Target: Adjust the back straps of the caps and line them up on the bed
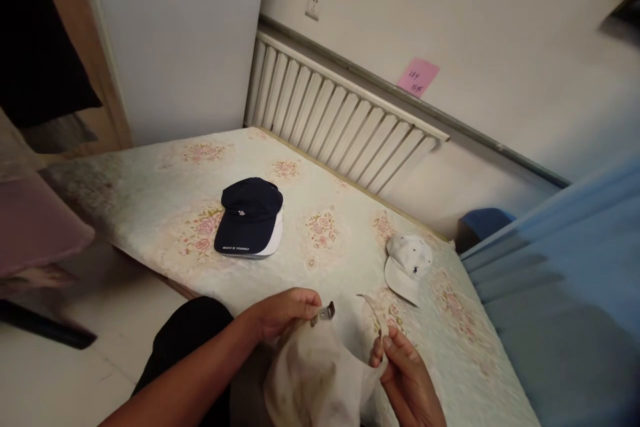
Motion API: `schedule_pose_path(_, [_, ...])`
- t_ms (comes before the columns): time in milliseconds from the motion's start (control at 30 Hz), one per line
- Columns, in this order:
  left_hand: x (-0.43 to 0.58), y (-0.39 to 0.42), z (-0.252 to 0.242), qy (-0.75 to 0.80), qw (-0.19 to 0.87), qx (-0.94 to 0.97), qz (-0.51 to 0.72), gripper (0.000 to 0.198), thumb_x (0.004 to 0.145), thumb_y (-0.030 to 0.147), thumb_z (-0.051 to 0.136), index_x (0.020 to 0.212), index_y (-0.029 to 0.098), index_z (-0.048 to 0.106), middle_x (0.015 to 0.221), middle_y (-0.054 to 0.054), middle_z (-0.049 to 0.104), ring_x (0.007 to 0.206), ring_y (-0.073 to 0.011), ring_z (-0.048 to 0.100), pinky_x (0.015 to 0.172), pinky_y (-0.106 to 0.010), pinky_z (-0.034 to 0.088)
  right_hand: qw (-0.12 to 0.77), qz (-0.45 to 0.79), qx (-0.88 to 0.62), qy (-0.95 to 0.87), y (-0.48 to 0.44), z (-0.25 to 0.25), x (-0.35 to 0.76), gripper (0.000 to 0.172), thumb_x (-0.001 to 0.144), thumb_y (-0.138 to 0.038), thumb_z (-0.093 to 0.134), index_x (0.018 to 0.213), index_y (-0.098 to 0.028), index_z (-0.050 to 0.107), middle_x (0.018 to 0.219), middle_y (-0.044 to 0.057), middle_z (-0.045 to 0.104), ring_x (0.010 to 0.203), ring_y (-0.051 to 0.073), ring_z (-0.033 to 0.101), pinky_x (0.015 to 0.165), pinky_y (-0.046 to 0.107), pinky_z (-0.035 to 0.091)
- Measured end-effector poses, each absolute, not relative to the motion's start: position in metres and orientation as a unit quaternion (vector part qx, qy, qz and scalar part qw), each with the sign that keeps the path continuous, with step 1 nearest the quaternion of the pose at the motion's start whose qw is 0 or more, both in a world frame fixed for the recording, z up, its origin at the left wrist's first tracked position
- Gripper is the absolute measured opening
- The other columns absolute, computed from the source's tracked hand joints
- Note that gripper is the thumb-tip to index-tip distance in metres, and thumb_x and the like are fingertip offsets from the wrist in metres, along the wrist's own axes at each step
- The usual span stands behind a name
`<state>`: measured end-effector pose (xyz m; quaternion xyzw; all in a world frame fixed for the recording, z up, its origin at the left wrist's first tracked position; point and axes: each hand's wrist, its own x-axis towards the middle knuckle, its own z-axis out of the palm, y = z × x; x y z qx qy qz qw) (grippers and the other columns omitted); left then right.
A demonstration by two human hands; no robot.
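Close in front of me is a pale beige baseball cap (317,370) with darker stains, its back opening facing up. My left hand (287,312) pinches the cap's edge beside a metal strap buckle (327,311). On the other side of the opening, my right hand (407,370) grips the adjusting strap (379,317) between thumb and fingers. The strap's free end curves upward, apart from the buckle. The cap's brim is hidden from view.
A dark navy cap (250,213) lies on top of a white one at the left of the flowered bedspread (345,267). Farther right sits a white cap (410,260). A radiator (325,107) runs along the wall behind, and a blue curtain (575,280) hangs at the right.
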<state>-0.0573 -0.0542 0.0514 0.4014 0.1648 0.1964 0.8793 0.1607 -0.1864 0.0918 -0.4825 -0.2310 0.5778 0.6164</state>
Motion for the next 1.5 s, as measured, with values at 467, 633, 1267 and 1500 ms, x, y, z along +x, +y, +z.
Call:
schedule_pose_path(467, [-0.055,-0.096,0.193,0.195,0.806,0.534,0.168,0.029,0.059,0.025,0.075,0.077,0.015,0.055,0.061,0.005,0.057,0.050,-0.0056,0.046,0.049,-0.017,0.033,0.664,0.574,-0.390,-0.278,-0.220,0.175,0.159,0.011,0.080,-0.026,0.063,0.076,-0.019,0.055,0.054,-0.004,0.047,0.049,0.007,0.038,0.050,0.021,0.033])
schedule_pose_path(633, [-0.031,-0.088,0.234,0.171,0.744,0.617,0.193,0.023,0.064,0.027,0.072,0.075,0.015,0.056,0.066,0.004,0.057,0.056,-0.0049,0.047,0.053,-0.016,0.032,0.701,0.517,-0.388,-0.301,-0.211,0.209,0.179,0.013,0.076,-0.026,0.067,0.075,-0.018,0.057,0.054,-0.004,0.047,0.049,0.007,0.040,0.048,0.019,0.032])
schedule_pose_path(1267, [0.025,-0.071,0.130,0.244,0.544,0.776,0.209,0.012,0.069,0.025,0.055,0.074,0.016,0.061,0.071,0.002,0.059,0.069,-0.0122,0.050,0.063,-0.021,0.036,0.604,0.435,-0.529,-0.407,-0.183,0.108,0.207,0.026,0.075,-0.038,0.064,0.087,-0.015,0.061,0.060,-0.001,0.061,0.056,0.013,0.052,0.060,0.026,0.037])
schedule_pose_path(1500, [0.024,-0.086,0.122,0.258,0.534,0.779,0.200,0.015,0.071,0.030,0.057,0.073,0.015,0.060,0.067,0.003,0.056,0.064,-0.0112,0.047,0.059,-0.020,0.034,0.535,0.457,-0.561,-0.437,-0.183,0.110,0.178,0.024,0.074,-0.039,0.063,0.082,-0.017,0.063,0.053,-0.004,0.055,0.050,0.011,0.047,0.054,0.024,0.033])
